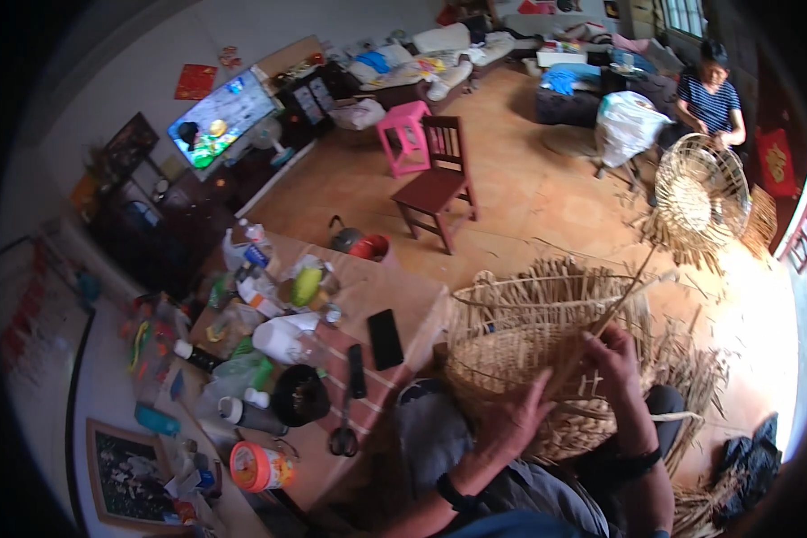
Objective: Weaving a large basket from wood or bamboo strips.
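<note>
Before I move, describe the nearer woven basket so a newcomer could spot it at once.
Start at the cluttered table on the left and go right, past its edge. There, a large tan woven basket sits at the person's left hand and right hand. Unlike the co-worker's basket at upper right, this one has strands bristling up along its far side.

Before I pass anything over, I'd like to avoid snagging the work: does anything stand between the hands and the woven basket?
Nothing visible does: the left hand and right hand are at the woven basket, the right gripping a long strip. The scissors lie left of them, on the table.
</note>
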Available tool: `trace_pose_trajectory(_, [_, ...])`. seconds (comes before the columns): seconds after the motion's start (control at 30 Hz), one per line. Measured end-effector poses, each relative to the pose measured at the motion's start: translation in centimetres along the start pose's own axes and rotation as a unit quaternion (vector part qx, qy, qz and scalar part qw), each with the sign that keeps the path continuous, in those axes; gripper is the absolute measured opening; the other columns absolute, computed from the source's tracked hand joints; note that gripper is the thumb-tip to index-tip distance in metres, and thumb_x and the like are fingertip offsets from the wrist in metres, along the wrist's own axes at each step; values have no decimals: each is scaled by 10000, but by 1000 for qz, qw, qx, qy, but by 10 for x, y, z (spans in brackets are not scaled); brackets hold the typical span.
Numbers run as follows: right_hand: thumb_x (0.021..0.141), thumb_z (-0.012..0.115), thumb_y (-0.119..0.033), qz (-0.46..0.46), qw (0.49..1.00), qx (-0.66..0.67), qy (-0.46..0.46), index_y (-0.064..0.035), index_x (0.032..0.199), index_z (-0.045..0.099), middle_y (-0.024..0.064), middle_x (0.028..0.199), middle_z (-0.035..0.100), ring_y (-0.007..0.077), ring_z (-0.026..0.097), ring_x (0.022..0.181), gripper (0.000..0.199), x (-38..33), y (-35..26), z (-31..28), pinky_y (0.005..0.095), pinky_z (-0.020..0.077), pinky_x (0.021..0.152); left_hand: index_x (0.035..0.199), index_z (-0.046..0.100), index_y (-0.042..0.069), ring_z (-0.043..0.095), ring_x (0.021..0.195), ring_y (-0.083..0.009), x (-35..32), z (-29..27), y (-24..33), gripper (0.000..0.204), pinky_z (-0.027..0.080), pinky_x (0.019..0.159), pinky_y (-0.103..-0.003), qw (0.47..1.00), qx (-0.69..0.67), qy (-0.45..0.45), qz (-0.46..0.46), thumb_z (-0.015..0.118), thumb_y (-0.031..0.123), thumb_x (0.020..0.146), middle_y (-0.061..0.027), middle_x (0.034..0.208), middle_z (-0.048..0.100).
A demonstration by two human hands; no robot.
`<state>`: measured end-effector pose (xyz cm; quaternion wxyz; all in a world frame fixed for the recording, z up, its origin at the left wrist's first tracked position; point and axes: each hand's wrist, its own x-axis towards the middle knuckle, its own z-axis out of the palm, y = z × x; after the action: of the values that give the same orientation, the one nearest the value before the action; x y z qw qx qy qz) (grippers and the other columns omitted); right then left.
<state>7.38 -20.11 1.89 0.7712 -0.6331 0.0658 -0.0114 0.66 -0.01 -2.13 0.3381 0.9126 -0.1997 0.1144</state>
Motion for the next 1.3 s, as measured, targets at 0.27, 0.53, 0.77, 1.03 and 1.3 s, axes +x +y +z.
trace_pose_trajectory(0.27, [955, 663, -49, -67, 985, -117, -108, 24, 978, 659, 77, 799, 706, 142, 688, 755, 76, 16, -29, 26, 288, 555, 688, 1569, 237, -92, 580, 907, -298, -3, 22, 21, 1037, 475, 854, -399, 970, 239, -31, 29, 772, 412, 837, -152, 935, 605])
trace_pose_trajectory(0.53, [870, 663, 43, -124, 965, -213, -93, 31, 926, 667, 67, 761, 681, 143, 680, 719, 57, 11, -19, 34, 293, 549, 650, 1554, 280, -84, 588, 877, -272, -3, 28, 30, 1066, 474, 827, -405, 955, 293, -50, 2, 797, 467, 802, -129, 954, 589])
trace_pose_trajectory(0.77, [830, 698, -75, -315, 759, -569, -18, -55, 934, 656, 156, 915, 619, 359, 667, 710, 115, 12, 4, 37, 444, 505, 594, 1523, 352, -51, 594, 897, -287, -4, 32, 16, 964, 470, 832, -412, 969, 243, -39, 26, 780, 457, 824, -144, 963, 592])
trace_pose_trajectory(1.03, [861, 639, -10, -299, 780, -550, 0, -74, 1065, 613, 165, 771, 671, 388, 673, 672, 215, 0, 4, 38, 470, 502, 565, 1597, 271, 4, 558, 1038, -347, -12, 20, 16, 932, 433, 957, -461, 986, 160, -38, 18, 674, 470, 897, -198, 1094, 572])
trace_pose_trajectory(1.3, [872, 753, 5, -136, 967, -214, -2, -52, 1177, 569, 19, 798, 628, 87, 590, 625, 361, -24, 8, 6, 248, 456, 490, 1636, 199, 33, 561, 1060, -361, -13, 28, 6, 1010, 418, 1015, -474, 990, 109, 42, 73, 629, 581, 905, -203, 1153, 569])
